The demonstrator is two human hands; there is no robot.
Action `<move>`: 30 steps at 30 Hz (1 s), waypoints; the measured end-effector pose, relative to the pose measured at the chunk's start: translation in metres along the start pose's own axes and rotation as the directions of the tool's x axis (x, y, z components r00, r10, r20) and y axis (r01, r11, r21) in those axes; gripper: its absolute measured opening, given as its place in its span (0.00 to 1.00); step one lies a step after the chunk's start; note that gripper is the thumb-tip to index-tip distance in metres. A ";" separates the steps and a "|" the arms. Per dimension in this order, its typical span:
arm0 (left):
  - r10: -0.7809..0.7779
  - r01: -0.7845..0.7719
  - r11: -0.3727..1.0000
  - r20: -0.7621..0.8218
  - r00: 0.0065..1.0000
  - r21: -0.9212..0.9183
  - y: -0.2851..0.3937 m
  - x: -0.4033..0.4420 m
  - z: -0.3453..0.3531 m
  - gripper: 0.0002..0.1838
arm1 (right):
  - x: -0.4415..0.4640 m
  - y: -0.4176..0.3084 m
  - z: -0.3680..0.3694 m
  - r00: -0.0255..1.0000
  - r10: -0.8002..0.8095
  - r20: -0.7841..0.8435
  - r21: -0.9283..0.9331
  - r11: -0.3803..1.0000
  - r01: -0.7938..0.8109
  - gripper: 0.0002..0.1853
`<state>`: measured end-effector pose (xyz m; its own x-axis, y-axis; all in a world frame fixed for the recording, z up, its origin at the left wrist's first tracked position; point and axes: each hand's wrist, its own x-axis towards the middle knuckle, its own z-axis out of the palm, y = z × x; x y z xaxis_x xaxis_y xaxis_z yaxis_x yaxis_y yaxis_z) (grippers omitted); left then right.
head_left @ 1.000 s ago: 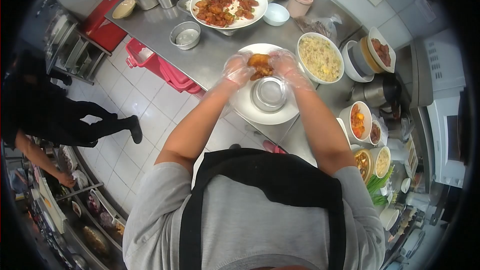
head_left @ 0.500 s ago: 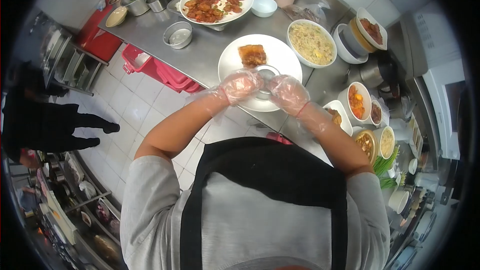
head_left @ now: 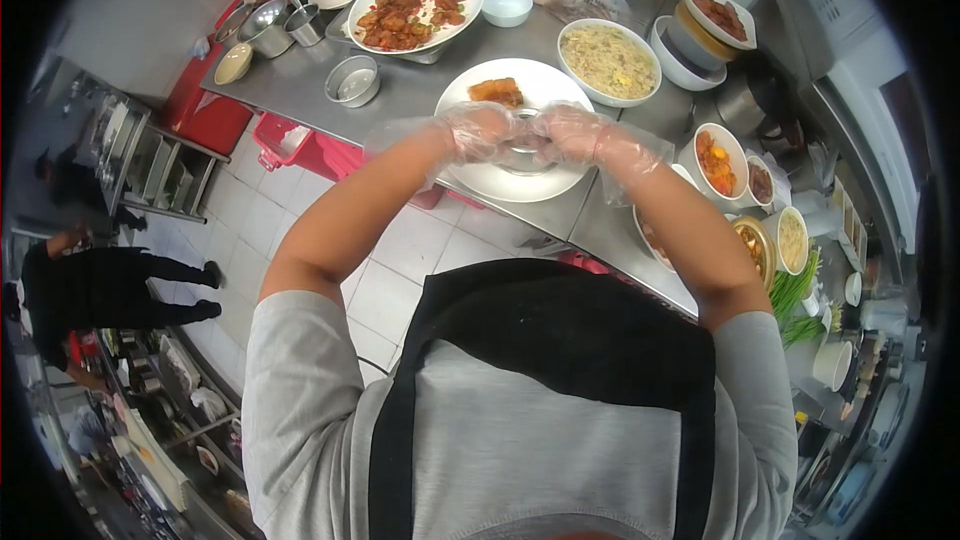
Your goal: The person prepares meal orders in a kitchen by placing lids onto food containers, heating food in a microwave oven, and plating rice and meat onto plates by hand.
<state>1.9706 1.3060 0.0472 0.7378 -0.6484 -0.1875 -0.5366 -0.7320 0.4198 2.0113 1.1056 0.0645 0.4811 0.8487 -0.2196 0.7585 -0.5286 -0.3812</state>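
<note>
A large white plate [head_left: 545, 83] lies on the steel counter in front of me, with a browned, saucy piece of food [head_left: 497, 91] on its far left side. Between my hands is a small round metal mould [head_left: 524, 157], standing over the near half of the plate. My left hand [head_left: 480, 132], in a clear plastic glove, grips its left side with curled fingers. On the opposite side my right hand [head_left: 568, 133], gloved the same way, closes on it. What is inside the mould is mostly hidden by my fingers.
A bowl of fried rice [head_left: 610, 60] stands right of the plate. Up left are a dish of saucy meat [head_left: 418, 8], a small metal bowl [head_left: 353, 81] and a white bowl [head_left: 507, 7]. Food tubs [head_left: 720, 162] line the right. Another person [head_left: 100, 285] stands at left.
The view has shifted slightly. My hands stay on the mould, their fingers now wrapped further over its top. The person at left has moved and an arm now reaches out.
</note>
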 end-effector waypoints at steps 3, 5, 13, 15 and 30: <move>0.014 -0.013 0.997 0.016 1.000 -0.070 0.000 -0.001 -0.013 0.22 | -0.002 0.004 -0.005 0.998 -0.049 -0.047 0.037 0.998 0.051 0.13; -0.060 0.065 0.997 0.094 0.994 -0.047 0.016 -0.008 -0.043 0.23 | -0.004 0.002 -0.013 0.997 -0.060 -0.042 0.050 0.997 0.062 0.14; -0.054 -0.011 0.970 -0.256 0.965 -0.243 0.003 -0.030 -0.080 0.34 | -0.078 0.003 -0.066 0.920 0.266 -0.286 0.748 0.663 0.041 0.17; 0.016 -0.032 0.995 -0.155 0.988 -0.096 0.018 -0.018 -0.065 0.36 | -0.095 0.018 -0.054 0.877 0.370 -0.308 0.940 0.263 0.219 0.19; -0.122 0.035 0.914 0.192 0.974 0.404 0.061 0.034 -0.024 0.30 | -0.093 0.025 0.047 0.677 0.732 -0.077 0.867 -0.286 0.408 0.26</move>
<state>1.9727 1.2440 0.0882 0.7054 -0.5820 -0.4046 -0.6301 -0.7763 0.0183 1.9644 1.0142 0.0336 0.9148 0.1869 -0.3581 -0.4018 0.5115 -0.7595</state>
